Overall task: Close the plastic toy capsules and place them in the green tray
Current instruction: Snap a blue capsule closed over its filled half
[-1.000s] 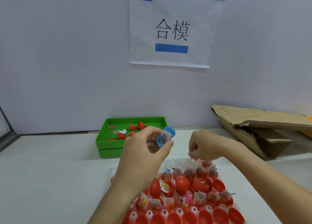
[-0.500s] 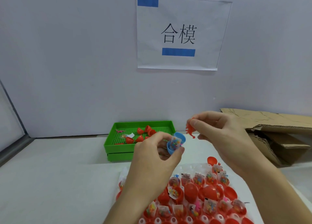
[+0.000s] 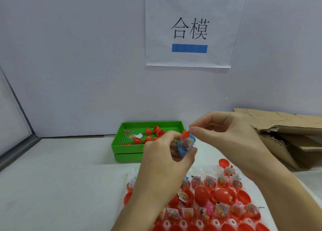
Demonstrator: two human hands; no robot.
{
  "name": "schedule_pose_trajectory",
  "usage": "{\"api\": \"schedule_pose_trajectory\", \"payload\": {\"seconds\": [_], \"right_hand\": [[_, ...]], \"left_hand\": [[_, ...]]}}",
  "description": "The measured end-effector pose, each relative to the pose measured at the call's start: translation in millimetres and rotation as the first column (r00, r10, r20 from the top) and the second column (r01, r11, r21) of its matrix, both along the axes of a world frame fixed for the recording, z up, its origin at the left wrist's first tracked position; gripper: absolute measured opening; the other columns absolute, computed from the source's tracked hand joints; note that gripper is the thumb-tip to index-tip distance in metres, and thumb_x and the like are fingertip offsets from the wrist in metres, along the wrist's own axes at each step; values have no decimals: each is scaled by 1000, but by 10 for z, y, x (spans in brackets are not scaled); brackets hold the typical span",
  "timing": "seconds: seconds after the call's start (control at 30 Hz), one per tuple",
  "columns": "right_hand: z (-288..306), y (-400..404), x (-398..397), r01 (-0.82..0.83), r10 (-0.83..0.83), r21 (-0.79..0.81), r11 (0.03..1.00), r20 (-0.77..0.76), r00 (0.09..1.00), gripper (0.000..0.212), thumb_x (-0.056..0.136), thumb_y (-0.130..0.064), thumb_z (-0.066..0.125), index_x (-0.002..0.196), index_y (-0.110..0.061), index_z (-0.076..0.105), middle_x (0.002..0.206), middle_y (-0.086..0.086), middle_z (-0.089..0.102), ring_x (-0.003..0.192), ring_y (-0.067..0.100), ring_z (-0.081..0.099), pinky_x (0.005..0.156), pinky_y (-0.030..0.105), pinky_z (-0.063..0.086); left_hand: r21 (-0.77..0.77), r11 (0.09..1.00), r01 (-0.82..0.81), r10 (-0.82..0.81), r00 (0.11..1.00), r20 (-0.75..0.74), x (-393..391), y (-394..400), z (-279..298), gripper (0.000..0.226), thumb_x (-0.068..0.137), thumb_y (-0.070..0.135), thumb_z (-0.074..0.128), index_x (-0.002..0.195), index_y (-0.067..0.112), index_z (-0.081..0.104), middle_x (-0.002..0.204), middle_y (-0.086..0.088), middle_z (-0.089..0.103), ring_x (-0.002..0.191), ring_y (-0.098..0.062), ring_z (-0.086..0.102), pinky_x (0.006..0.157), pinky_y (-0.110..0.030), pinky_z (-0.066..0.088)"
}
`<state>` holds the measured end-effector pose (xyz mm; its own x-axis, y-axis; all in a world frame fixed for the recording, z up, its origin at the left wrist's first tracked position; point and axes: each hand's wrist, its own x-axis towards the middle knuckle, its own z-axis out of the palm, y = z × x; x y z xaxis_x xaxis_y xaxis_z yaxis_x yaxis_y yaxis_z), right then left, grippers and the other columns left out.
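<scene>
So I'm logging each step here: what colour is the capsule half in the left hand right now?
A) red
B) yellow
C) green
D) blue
D: the left hand grips a blue capsule half with a small packet inside, while the right hand pinches a small red toy just above it.

Both forearms reach up from the bottom edge; the left hand (image 3: 167,154) curls its fingers and thumb round a small blue plastic capsule half (image 3: 185,148); the right hand (image 3: 231,136) pinches a tiny red plastic toy (image 3: 185,134) just above it.
</scene>
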<state>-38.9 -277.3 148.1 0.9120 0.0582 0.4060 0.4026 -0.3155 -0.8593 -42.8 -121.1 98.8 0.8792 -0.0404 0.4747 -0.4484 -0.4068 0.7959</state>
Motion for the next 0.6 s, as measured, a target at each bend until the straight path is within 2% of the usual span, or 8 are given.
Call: {"api": "schedule_pose_trajectory", "payload": {"seconds": [0.07,0.2,0.3,0.5,0.6], "right_hand": [[-7,26,-8,12,-10,-100,995,14,1000,8,78,-22,77,72,-26,78,74,-4,74,76,11,68,69,25,55],[0,54,-36,23,-15,-213,977,37,999,11,79,-27,79,69,-30,77,70,-5,71,62,5,62,59,26,50],[39,11,-64,107,-78,-284,953,111,991,6,73,-31,77,68,-32,77,72,-3,67,69,11,62,65,34,54],[82,10,-130,168,-85,-433,885,205,975,7,75,-28,76,70,-32,77,68,-3,60,69,15,56,63,34,48],[66,27,-135,185,-92,-462,867,217,972,13,76,-24,79,68,-34,76,62,2,57,69,16,52,62,30,45]], "left_hand": [[-6,1000,-8,8,1000,24,-11,-5,19,14,83,33,77,92,33,66,78,10,69,72,-1,69,66,-22,59],[-31,999,-25,27,998,64,-33,-21,51,11,84,28,76,90,28,67,70,9,70,65,-2,69,62,-26,59],[-27,999,-23,24,998,64,-42,-25,68,11,84,27,76,91,27,67,71,9,70,64,-1,69,62,-25,59],[23,999,-31,28,993,116,-70,-27,93,11,84,29,76,89,29,67,73,13,68,69,-3,69,61,-24,58],[88,996,-30,18,990,143,-75,-28,88,9,86,28,73,92,27,67,76,12,69,74,-8,69,65,-30,59]]}}
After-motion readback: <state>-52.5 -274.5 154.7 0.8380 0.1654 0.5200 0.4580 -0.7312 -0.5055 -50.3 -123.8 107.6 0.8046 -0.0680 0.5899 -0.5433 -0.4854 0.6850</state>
